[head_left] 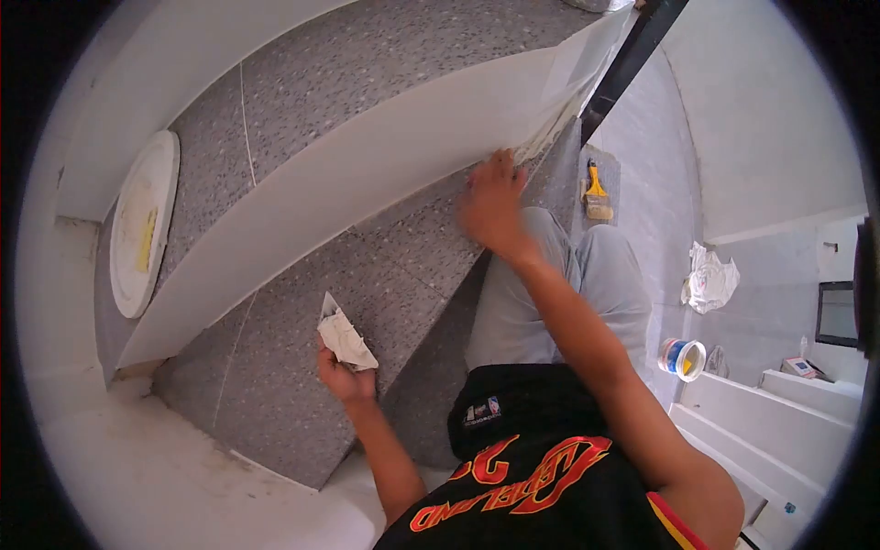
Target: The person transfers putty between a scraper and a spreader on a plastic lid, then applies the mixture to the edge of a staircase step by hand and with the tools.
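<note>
My left hand [346, 376] is closed on the lower edge of a small, angular white plate [345, 337] smeared with thick white putty. It is above the speckled grey stair tread [302, 367]. Farther up, my right hand [495, 206] reaches to where the white riser [403, 137] meets the tread, near the riser's right end. Its fingers stretch toward that joint and are slightly blurred; I see nothing held in them. Rough whitish filler [547, 137] shows on the riser's end just beyond the fingertips.
A white lid [170, 220] with a yellow strip stands on the step at left. To the right are a yellow-handled brush [597, 192], a dark metal post [628, 64], crumpled white plastic [709, 278] and a small bucket [683, 358]. More white steps [742, 422] lie lower right.
</note>
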A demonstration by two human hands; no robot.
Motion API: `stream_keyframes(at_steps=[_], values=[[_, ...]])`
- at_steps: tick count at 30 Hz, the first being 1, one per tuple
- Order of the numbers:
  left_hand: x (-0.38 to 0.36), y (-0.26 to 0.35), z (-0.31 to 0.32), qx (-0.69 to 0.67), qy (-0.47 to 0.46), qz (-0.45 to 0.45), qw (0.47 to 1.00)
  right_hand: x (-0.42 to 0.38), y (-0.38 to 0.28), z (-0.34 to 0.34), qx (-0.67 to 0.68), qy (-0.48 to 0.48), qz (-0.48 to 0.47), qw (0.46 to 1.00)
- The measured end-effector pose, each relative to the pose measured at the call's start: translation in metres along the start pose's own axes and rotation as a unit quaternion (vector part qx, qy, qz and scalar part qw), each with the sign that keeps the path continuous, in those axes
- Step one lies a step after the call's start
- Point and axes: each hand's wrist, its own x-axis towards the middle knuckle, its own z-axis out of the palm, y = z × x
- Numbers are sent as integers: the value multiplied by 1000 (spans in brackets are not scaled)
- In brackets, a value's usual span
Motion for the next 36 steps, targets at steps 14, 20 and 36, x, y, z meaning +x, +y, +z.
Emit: stream_keyframes(at_steps=[14, 20, 36], values=[[-22, 0, 48, 53, -47, -129, 989, -56, -34, -132, 441, -210, -235, 841], [-39, -12, 87, -24, -129, -205, 970, -63, -40, -157, 280, -266, -350, 854], [-23, 13, 83, 100, -151, -162, 970, -52, -34, -139, 404, -164, -314, 843]])
